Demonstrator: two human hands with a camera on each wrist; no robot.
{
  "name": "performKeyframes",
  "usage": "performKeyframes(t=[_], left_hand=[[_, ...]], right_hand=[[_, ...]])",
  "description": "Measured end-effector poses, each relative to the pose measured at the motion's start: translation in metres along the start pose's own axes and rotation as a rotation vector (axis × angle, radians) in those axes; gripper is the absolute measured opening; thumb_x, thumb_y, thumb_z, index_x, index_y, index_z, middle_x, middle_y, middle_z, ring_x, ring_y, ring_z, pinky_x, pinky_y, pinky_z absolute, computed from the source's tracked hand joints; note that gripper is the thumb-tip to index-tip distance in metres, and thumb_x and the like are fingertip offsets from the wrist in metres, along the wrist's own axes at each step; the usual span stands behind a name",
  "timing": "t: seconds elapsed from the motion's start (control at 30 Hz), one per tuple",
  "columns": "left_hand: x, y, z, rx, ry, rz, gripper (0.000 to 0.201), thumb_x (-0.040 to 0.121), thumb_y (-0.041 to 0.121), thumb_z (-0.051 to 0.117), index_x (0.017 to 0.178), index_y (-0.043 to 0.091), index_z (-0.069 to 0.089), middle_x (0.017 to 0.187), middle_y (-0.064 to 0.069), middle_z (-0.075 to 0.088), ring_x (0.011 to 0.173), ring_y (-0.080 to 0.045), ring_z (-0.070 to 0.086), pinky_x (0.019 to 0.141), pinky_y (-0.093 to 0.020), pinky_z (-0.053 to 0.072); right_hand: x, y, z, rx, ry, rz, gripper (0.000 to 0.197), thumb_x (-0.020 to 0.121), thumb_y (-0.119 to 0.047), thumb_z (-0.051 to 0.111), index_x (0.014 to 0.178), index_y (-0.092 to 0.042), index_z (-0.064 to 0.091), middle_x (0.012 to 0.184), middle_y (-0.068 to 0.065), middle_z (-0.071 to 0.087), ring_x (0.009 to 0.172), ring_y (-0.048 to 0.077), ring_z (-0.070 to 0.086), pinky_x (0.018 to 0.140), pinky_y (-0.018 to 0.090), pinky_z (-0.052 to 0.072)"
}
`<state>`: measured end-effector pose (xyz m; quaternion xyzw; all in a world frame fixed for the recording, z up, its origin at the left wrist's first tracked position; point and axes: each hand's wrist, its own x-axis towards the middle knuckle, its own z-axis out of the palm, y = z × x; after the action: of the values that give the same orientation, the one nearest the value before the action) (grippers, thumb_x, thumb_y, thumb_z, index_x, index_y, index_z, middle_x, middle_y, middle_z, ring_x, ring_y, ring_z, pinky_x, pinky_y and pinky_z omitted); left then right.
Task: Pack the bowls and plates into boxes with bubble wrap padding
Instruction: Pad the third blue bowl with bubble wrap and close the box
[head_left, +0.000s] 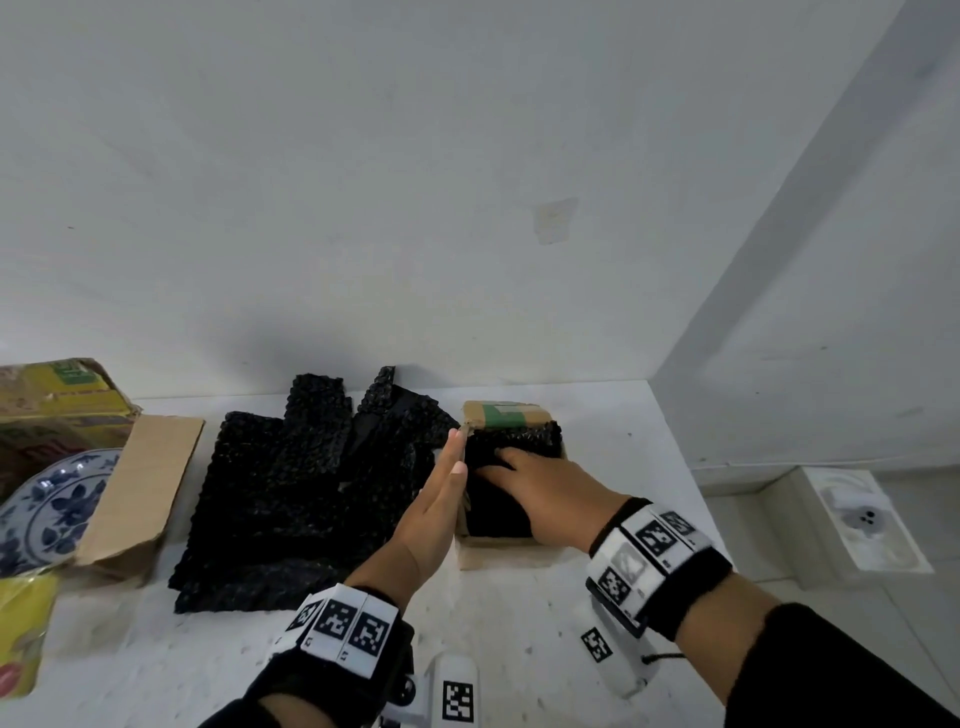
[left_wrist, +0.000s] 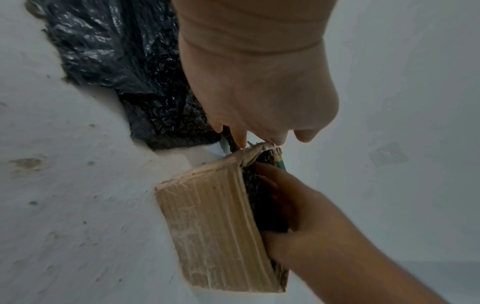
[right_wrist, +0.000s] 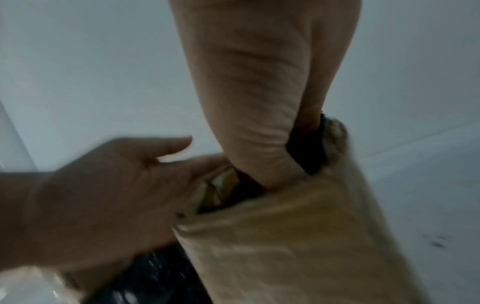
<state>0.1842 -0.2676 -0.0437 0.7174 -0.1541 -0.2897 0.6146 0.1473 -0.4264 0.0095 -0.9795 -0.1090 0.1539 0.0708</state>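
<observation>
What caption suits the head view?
Right hand presses black bubble wrap into a small cardboard box; left hand steadies its side.

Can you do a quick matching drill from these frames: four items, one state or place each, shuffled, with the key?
Items:
1. small cardboard box
2. loose bubble wrap
3. blue-and-white plate
4. left hand

States:
A. spread flat on the table, left of the small box
B. far left, in the big open carton
C. lined with black wrap, right hand pressing inside
D. fingers straight, flat against the box's left wall

Pairs: 1-C, 2-A, 3-B, 4-D
</observation>
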Motion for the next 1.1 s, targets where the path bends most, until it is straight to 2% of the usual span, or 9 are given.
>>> performKeyframes(t=[0.07,0.13,0.23,0.37,0.73,0.83,0.9,1.0,1.1], left_hand=[[0.001,-0.002,-0.001,0.005,-0.001,-0.004,0.045,0.100,0.041,0.022,0.144,0.044,0.013,0.152,0.027,0.007,0.137,0.009,0.005,0.115,-0.023,0.007],[0.002,-0.004,0.000,0.002,-0.002,0.008,0.044,0.100,0.043,0.022,0.143,0.047,0.012,0.152,0.027,0.006,0.137,0.011,0.005,0.115,-0.023,0.007],[0.003,-0.005,0.002,-0.009,0.000,0.036,0.041,0.096,0.052,0.022,0.135,0.053,0.010,0.152,0.028,0.004,0.138,0.011,0.003,0.115,-0.022,0.006],[0.002,-0.005,0.003,-0.015,-0.003,0.031,0.046,0.098,0.044,0.022,0.141,0.045,0.008,0.151,0.028,0.003,0.135,0.014,0.003,0.107,-0.011,0.009],[0.001,-0.004,0.005,-0.018,-0.002,0.048,0.042,0.101,0.033,0.022,0.137,0.048,0.008,0.151,0.027,0.002,0.136,0.012,0.002,0.112,-0.017,0.006],[0.000,-0.002,0.005,-0.009,0.000,0.050,0.041,0.101,0.031,0.022,0.136,0.049,0.009,0.152,0.026,0.003,0.137,0.011,0.002,0.111,-0.015,0.006],[-0.001,0.000,0.005,0.009,-0.004,0.045,0.044,0.102,0.031,0.022,0.141,0.045,0.008,0.152,0.026,0.002,0.137,0.011,0.002,0.110,-0.015,0.005],[-0.003,-0.001,0.006,0.020,-0.007,0.038,0.046,0.101,0.036,0.022,0.145,0.042,0.008,0.152,0.027,0.002,0.138,0.011,0.002,0.112,-0.017,0.004],[-0.009,-0.001,0.007,-0.027,0.005,0.042,0.043,0.100,0.041,0.025,0.141,0.047,0.012,0.151,0.029,0.007,0.138,0.012,0.005,0.114,-0.019,0.006]], right_hand=[[-0.005,-0.010,-0.001,0.079,0.121,0.051,0.053,0.089,-0.009,0.049,0.140,-0.016,0.040,0.146,0.007,0.033,0.133,0.027,0.036,0.098,0.037,0.044],[-0.009,-0.021,0.005,0.097,0.207,0.193,0.058,0.094,-0.022,0.046,0.147,-0.010,0.024,0.155,0.013,0.012,0.144,0.029,0.010,0.111,0.039,0.031],[-0.005,-0.027,0.025,0.112,0.111,0.391,0.074,0.098,-0.043,0.034,0.149,-0.005,-0.004,0.155,0.023,-0.010,0.144,0.036,-0.012,0.117,0.041,0.005],[0.010,-0.029,0.042,0.083,-0.036,0.447,0.073,0.099,-0.045,0.024,0.148,-0.005,-0.012,0.152,0.027,-0.020,0.141,0.037,-0.021,0.114,0.041,-0.012],[0.022,-0.016,0.025,0.165,-0.163,0.415,0.088,0.085,-0.053,0.052,0.146,-0.012,0.004,0.147,0.023,0.011,0.136,0.038,0.015,0.112,0.042,0.019],[0.016,-0.015,0.006,0.014,-0.114,0.339,0.063,0.089,-0.049,0.050,0.136,-0.011,0.034,0.132,0.018,0.040,0.120,0.034,0.042,0.098,0.040,0.035],[0.012,-0.009,-0.009,0.027,0.134,0.306,0.034,0.091,-0.040,0.047,0.114,-0.015,0.053,0.109,0.007,0.056,0.102,0.027,0.056,0.079,0.034,0.043],[0.015,0.019,-0.015,0.217,0.438,0.469,0.027,0.091,-0.029,0.046,0.114,-0.015,0.051,0.106,0.004,0.056,0.098,0.023,0.054,0.075,0.033,0.048],[0.025,0.050,-0.002,0.722,0.303,0.734,0.046,0.094,-0.037,0.046,0.133,-0.013,0.036,0.127,0.008,0.050,0.115,0.028,0.051,0.086,0.033,0.043]])
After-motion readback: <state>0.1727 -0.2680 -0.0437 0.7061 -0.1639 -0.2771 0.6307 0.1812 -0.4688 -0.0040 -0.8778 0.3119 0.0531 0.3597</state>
